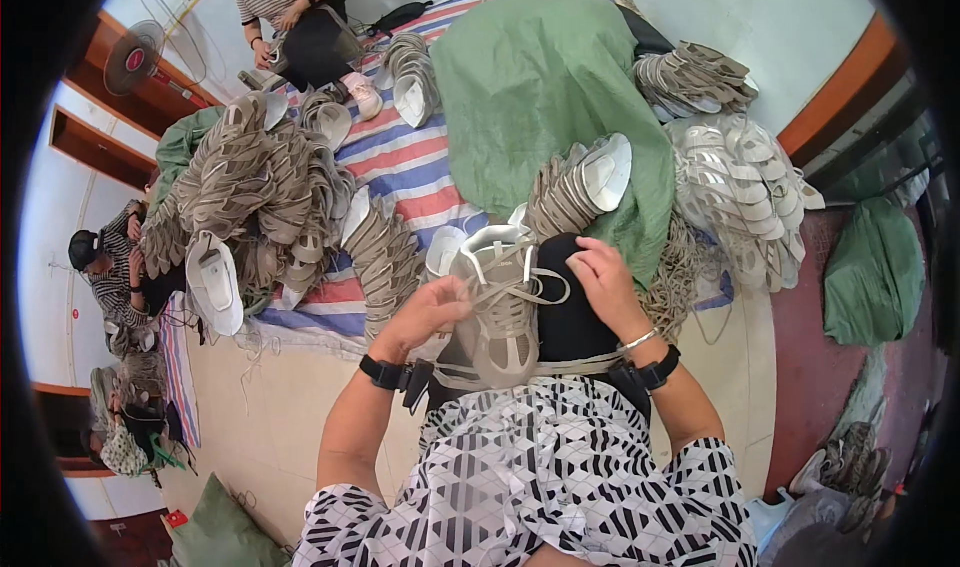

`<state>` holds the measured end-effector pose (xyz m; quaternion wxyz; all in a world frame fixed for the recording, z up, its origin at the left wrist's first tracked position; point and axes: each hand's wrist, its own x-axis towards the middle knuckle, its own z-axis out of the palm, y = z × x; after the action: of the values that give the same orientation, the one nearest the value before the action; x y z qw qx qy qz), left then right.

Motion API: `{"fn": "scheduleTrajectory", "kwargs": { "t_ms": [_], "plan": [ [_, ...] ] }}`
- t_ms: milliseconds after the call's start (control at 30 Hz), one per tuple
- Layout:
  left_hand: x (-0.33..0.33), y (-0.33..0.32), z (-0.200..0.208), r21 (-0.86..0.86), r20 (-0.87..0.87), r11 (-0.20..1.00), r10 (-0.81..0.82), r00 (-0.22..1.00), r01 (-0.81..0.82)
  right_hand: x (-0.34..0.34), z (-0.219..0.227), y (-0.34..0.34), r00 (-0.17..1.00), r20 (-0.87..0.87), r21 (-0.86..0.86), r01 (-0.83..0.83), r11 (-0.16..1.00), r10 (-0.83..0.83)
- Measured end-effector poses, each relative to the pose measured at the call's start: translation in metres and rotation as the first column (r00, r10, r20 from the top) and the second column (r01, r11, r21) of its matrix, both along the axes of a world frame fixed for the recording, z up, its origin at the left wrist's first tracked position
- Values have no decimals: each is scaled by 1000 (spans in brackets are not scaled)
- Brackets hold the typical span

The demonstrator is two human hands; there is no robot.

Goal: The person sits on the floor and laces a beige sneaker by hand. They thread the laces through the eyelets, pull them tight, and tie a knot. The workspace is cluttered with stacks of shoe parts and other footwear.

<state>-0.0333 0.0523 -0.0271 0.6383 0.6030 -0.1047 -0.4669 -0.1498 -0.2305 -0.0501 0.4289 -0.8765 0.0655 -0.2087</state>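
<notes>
A beige-grey sneaker upper (505,339) with a white-lined collar rests on my lap, toe toward me. Its flat beige shoelace (548,285) is threaded through the eyelets and stands out in loose loops near the collar. At the upper's left side, my left hand (432,309) has its fingers curled in, slightly blurred; what they pinch cannot be made out. My right hand (606,279) is raised to the right of the loops, with bent fingers drawn together. Whether a lace end lies between them is too small to tell.
Nested stacks of uppers (575,192) stand just ahead, with a large heap (245,177) at left and pale uppers (740,187) at right. A green sheet (540,77) covers a pile on the striped mat (425,172). Bundled laces (675,277) hang beside my right arm. Other people (285,12) sit farther off.
</notes>
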Motion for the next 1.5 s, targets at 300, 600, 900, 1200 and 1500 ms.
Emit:
{"fn": "scheduleTrajectory", "kwargs": {
  "t_ms": [300,600,900,1200,1500],
  "plan": [
    [-12,47,-12,-147,-217,919,332,918,-367,40,-3,41,847,-288,835,-7,551,448],
    [-16,34,-4,92,43,897,431,902,-433,67,-9,65,776,-213,894,-91,439,594],
    [-18,26,-14,-4,-71,904,425,902,-426,50,4,41,814,-143,978,30,206,562],
    [-19,24,-14,-44,-47,911,407,912,-409,63,24,63,840,-338,765,-18,644,425],
    [-19,20,-17,-24,-61,928,369,927,-371,65,46,49,846,-225,891,-22,453,483]
  ]
}}
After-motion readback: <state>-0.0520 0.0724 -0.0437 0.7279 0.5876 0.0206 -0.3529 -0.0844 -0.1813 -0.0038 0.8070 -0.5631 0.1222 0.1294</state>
